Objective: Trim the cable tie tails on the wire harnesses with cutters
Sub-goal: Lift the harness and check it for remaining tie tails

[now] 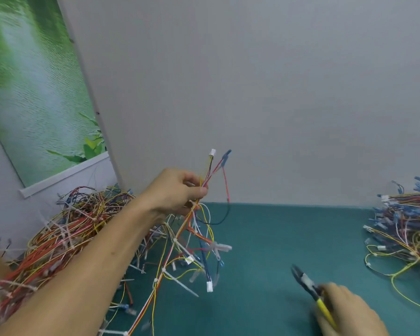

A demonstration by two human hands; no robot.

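Head view: my left hand (177, 190) grips a wire harness (183, 226) at frame centre, white cable tie tails (181, 284) jutting below; my right hand (347, 309), lower right, holds yellow-handled cutters (306, 283), which should snip each tail flush, sparing wires.

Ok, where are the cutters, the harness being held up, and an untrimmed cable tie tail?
cutters (308, 284): head view, on the dark metal head.
held harness (182, 227): head view, on the orange wire bundle.
cable tie tail (181, 284): head view, on the white strip's middle.

Left hand (177, 192) gripping harness (180, 241) — raised (tails untrimmed), right hand (349, 311) holding cutters (308, 284)
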